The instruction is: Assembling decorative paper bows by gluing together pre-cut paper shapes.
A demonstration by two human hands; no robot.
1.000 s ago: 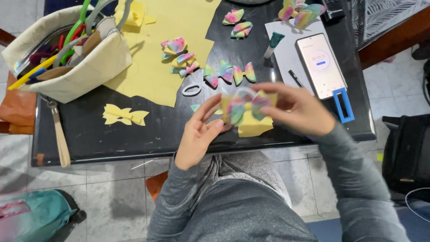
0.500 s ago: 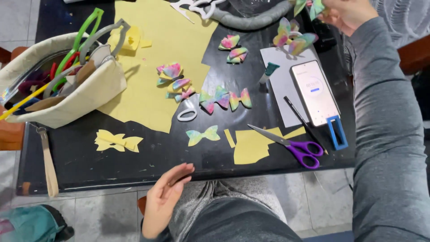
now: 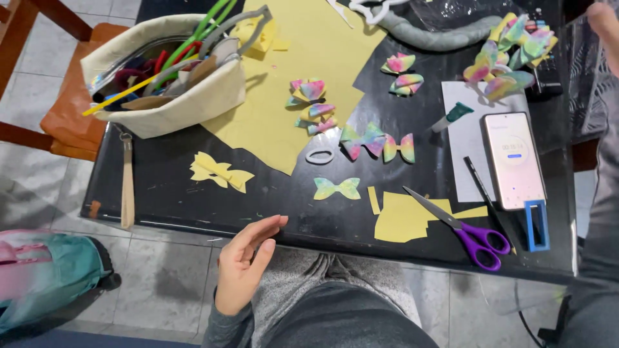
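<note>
The left hand [image 3: 248,261] hung open and empty just below the black table [image 3: 161,193] edge, nearest a pastel paper bow [image 3: 337,188] lying flat left of the purple scissors [image 3: 467,229], likely light, flimsy, best pinched at its centre; the right hand [image 3: 606,26] showed too little to judge its grip

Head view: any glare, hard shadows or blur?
Head view: soft, even light; the cream canvas pouch casts only a faint shadow on the glossy black table, which shows mild sheen. The purple-handled scissors are sharp. The right hand is cropped at the top-right edge and slightly blurred; the open left hand is clear.
</note>
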